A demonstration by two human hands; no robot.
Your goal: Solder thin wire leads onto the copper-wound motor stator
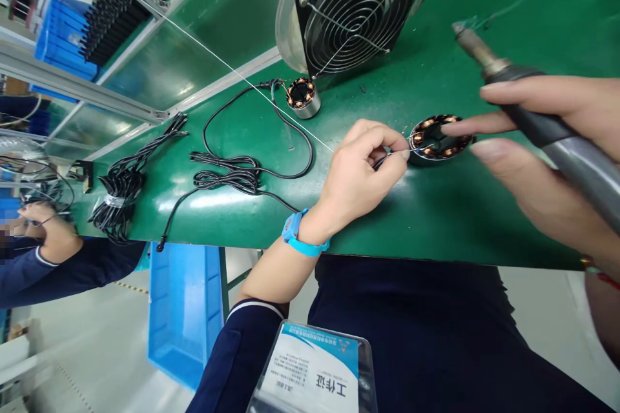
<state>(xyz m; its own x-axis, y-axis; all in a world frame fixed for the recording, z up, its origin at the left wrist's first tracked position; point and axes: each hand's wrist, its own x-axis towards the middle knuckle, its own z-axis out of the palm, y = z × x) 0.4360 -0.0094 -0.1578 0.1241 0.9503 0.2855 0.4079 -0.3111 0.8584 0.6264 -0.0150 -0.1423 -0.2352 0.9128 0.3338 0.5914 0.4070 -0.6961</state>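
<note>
A round motor stator (438, 137) with copper coils lies on the green bench (436, 219). My left hand (361, 171) pinches a thin solder wire (232, 71) and a black lead at the stator's left edge. My right hand (547, 161) grips a soldering iron (533, 113), tip raised away from the stator, while its index finger rests on the stator's top. A blue wrist strap (300, 237) circles my left wrist.
A second stator (302, 96) with a coiled black cable (237, 171) sits further left, next to a bundle of black cables (123, 184). A wire-guarded fan (358, 6) stands behind. A blue bin (184, 303) is on the floor. Another person's hand (48, 232) works at far left.
</note>
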